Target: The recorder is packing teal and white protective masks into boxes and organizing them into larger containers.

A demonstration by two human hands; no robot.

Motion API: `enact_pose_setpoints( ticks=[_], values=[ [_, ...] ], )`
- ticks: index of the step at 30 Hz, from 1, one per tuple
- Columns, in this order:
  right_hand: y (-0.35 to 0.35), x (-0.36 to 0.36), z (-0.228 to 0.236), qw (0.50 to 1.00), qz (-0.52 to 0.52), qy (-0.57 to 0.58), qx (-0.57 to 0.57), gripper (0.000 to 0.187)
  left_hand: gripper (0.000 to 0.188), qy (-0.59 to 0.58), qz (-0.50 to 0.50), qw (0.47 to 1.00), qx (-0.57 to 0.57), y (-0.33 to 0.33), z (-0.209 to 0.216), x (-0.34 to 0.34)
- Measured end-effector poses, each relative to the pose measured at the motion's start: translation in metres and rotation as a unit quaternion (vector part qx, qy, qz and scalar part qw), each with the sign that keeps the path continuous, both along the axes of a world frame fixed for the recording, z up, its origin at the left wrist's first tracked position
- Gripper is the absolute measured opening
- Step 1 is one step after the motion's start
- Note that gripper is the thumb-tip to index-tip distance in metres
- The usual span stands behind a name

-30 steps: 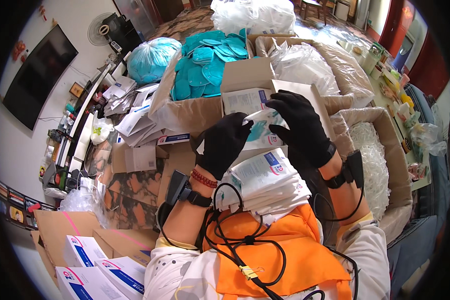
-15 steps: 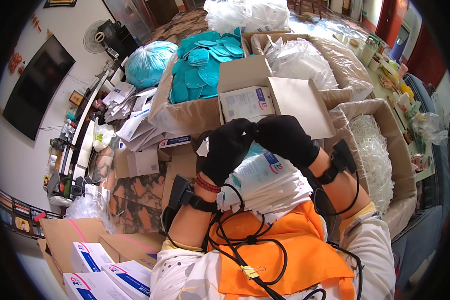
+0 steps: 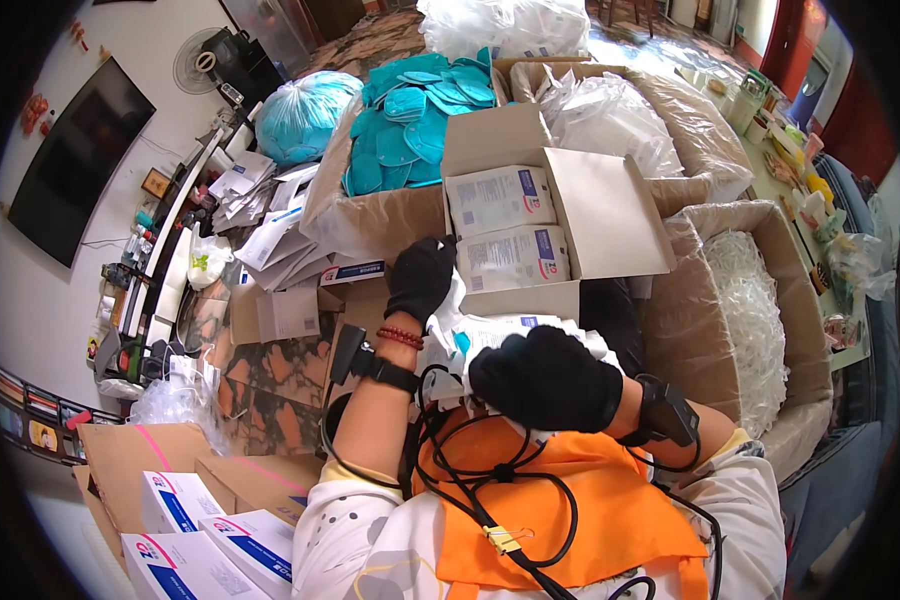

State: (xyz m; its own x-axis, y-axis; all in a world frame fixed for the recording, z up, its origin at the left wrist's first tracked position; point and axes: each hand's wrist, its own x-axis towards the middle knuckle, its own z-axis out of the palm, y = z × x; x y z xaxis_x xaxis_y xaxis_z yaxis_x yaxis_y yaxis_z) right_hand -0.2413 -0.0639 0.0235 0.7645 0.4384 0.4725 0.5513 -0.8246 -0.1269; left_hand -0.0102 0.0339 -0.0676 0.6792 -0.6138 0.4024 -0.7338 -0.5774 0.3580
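Both my hands wear black gloves. My left hand (image 3: 422,280) is closed beside the left edge of an open carton, with a white packet (image 3: 446,308) hanging from its fingers. My right hand (image 3: 545,380) is curled, back upward, over the white packets (image 3: 600,345) stacked on my lap; its fingertips are hidden. A bit of teal shows at the packets between my hands. Ahead of them stands the small open carton (image 3: 610,225), flaps spread. Two groups of white packets (image 3: 515,260) with blue and pink print lie in it.
A large lined box of teal pads (image 3: 395,150) stands behind the carton. Lined boxes of clear bags (image 3: 610,125) and white strands (image 3: 745,320) are at the right. Closed white cartons (image 3: 190,565) sit lower left; flattened cartons (image 3: 270,240) lie left. Black cables (image 3: 505,470) cross my orange apron.
My hands, together above the lap packets before, have moved apart. The left went up beside the carton; the right came down over the packets. Both packet groups in the carton now show.
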Motion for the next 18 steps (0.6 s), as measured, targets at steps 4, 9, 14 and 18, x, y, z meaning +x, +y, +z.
enact_pose_setpoints(
  ticks=[4, 9, 14, 18],
  values=[
    [-0.009, 0.018, -0.045, 0.991, -0.118, 0.008, 0.054, 0.014, 0.032, -0.082, -0.049, 0.995, -0.033, 0.004, 0.008, -0.016],
    [-0.011, 0.026, -0.074, 0.972, -0.111, 0.187, 0.090, 0.031, 0.047, 0.022, -0.195, 0.976, 0.092, -0.019, 0.017, -0.025],
    [-0.004, 0.025, -0.053, 0.949, -0.052, 0.304, 0.058, 0.048, 0.068, 0.005, -0.183, 0.947, 0.264, -0.035, 0.019, -0.014],
    [-0.013, 0.020, -0.061, 0.956, -0.064, 0.259, 0.120, 0.040, 0.068, 0.040, -0.148, 0.920, 0.359, -0.049, 0.027, -0.026]
  ],
)
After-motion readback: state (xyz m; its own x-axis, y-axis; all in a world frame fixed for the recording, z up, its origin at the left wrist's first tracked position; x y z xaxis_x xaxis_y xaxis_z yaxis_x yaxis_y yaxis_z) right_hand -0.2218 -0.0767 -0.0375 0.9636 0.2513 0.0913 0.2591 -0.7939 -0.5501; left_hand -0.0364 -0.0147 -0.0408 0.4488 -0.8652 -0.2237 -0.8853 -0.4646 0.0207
